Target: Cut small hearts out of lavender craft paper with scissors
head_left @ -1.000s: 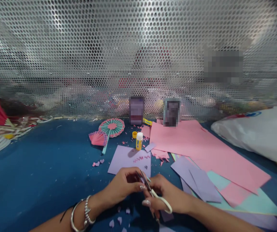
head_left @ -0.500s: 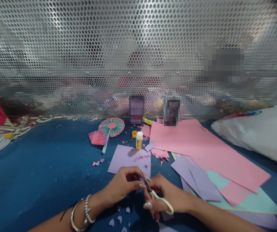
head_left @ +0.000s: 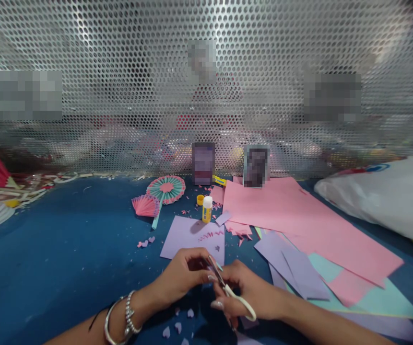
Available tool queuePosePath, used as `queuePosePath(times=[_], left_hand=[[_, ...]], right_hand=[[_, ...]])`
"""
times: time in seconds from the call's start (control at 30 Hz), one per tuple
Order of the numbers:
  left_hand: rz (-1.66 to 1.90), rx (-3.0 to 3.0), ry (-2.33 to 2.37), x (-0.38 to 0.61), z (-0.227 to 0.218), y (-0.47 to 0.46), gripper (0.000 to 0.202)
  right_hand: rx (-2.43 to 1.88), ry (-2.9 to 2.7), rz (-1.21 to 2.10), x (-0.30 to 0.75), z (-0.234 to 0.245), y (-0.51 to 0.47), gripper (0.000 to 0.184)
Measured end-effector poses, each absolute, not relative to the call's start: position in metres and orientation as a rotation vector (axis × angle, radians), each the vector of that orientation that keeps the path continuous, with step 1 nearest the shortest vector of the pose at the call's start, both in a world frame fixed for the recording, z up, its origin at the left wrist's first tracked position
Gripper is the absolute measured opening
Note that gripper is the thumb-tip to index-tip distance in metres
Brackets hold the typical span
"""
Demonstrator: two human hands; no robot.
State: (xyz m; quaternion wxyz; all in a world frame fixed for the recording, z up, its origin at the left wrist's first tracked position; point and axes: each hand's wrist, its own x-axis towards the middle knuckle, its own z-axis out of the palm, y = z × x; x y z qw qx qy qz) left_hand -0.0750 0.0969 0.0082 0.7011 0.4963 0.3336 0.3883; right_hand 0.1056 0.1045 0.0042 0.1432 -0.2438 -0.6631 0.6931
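My right hand (head_left: pixel 249 290) grips a pair of white-handled scissors (head_left: pixel 228 287), blades pointing up towards the left hand. My left hand (head_left: pixel 184 275) is closed in a pinch on a tiny piece of paper at the blades, too small to make out clearly. Both hands hover over the blue table near its front edge. Small lilac paper hearts (head_left: pixel 177 327) lie on the table beneath my hands. Just beyond the hands lies a lilac sheet (head_left: pixel 188 235) with a pink zigzag strip on it.
A glue stick (head_left: pixel 206 209) and its yellow cap stand behind the lilac sheet. Pleated paper fans (head_left: pixel 165 189) lie at centre back. Large pink sheets (head_left: pixel 300 215), lilac and teal sheets spread right. A white plastic bag (head_left: pixel 382 196) lies far right. A perforated metal screen (head_left: pixel 206 86) closes the back.
The hands have barely shifted; the scissors handle sits slightly lower and the blades have closed a little on the paper piece.
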Motion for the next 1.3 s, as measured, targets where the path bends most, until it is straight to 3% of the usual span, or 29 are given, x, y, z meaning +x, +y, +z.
queuePosePath(times=[0.27,1.3], left_hand=[[0.865,1.098,0.778,-0.0743,0.0100,0.0971,0.018],[0.860,1.153,0.783,-0.0750,0.0094,0.0973,0.016]], right_hand=[[-0.722,-2.071,1.772,0.1045,0.0038,0.1035,0.024],[-0.723,-2.136,1.657,0.1053,0.0008,0.1038,0.023]])
